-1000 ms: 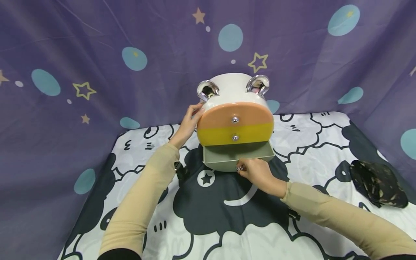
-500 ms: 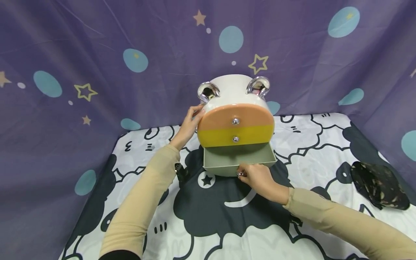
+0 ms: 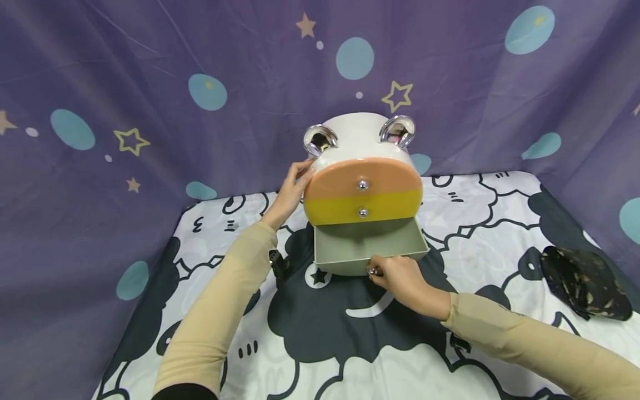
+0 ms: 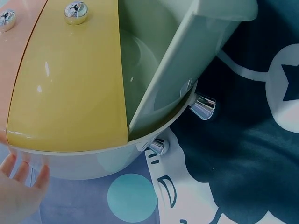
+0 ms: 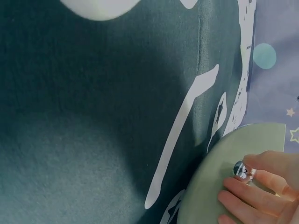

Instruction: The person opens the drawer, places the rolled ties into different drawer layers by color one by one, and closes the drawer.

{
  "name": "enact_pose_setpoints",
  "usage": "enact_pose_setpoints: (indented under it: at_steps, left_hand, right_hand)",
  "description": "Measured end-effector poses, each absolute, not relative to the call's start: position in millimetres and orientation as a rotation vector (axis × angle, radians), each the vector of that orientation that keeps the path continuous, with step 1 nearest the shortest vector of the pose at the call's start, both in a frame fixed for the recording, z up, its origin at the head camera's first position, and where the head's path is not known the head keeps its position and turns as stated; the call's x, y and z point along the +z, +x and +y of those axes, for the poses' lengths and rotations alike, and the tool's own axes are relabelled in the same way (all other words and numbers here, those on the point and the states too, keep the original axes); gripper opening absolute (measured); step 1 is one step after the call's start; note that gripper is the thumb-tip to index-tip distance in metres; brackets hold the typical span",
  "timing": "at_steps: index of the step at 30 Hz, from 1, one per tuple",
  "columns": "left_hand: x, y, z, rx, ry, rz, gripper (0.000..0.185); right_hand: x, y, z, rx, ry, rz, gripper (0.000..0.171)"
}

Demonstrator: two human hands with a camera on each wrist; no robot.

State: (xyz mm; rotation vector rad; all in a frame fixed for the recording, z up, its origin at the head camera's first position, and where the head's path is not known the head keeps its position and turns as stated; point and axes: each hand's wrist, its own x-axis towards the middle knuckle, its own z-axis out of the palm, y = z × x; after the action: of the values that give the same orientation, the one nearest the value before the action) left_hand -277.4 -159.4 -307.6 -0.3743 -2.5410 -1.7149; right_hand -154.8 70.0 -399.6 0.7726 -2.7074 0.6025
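A small rounded drawer cabinet (image 3: 357,133) with a white top and two silver ring ears stands at the back of the cloth. Its orange drawer (image 3: 335,176) and yellow drawer (image 3: 332,208) are closed. The bottom pale green drawer (image 3: 335,269) is pulled out, and its visible inside holds nothing. My right hand (image 3: 405,282) pinches that drawer's silver knob (image 5: 239,170) between thumb and fingers. On the cabinet's left side rests my left hand (image 3: 290,193); the left wrist view shows its fingertips (image 4: 42,175) against the white wall.
A dark camouflage-patterned cloth bundle (image 3: 585,283) lies far right. Black-and-white cartoon cloth (image 3: 300,383) covers the table, and a purple curtain (image 3: 260,111) hangs close behind the cabinet. Short silver feet (image 4: 203,107) hold the cabinet up.
My right hand has drawn the green drawer further out toward me, showing more of its inside. The left hand has stayed against the cabinet's side.
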Motion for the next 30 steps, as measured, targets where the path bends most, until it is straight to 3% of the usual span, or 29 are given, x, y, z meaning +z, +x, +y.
enact_pose_setpoints:
  at_steps: [30]
  left_hand:
    - [-290,-260,-153,-1.74,-0.371,-2.55,0.038]
  right_hand:
    - [-400,-141,74,0.59,0.777,-2.696,0.012]
